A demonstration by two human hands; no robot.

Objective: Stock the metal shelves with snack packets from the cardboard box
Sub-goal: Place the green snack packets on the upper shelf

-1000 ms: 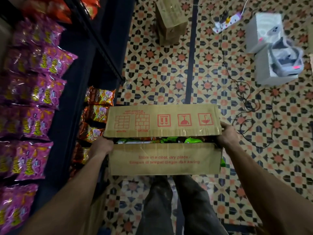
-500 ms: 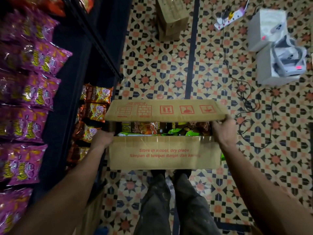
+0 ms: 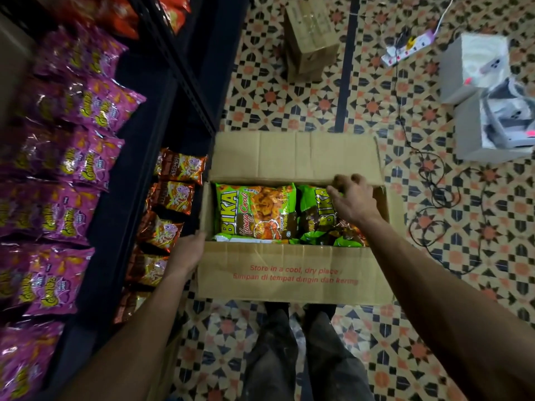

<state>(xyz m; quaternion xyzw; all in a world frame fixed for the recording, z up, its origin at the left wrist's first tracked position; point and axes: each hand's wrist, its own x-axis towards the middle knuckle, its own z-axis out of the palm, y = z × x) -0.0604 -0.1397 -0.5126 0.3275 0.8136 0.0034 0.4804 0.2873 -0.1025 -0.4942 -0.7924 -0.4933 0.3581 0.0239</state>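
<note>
Purple snack packets (image 3: 72, 157) fill our metal shelves (image 3: 144, 146) at far left, with orange-brown packets (image 3: 176, 198) lined up on the lower tier. Our left hand (image 3: 188, 251) presses on the left wall of the cardboard box (image 3: 289, 276); its fingers are tucked out of sight, so we can't tell whether they grip. The flaps are open, and green BIKA packets (image 3: 254, 212) lie flat inside. Our right hand (image 3: 354, 198) hangs over the right-hand packet, fingers (image 3: 347, 182) spread and loose, grasping nothing. Further right, white boxes (image 3: 463, 70) sit on the tiled floor (image 3: 289, 105).
</note>
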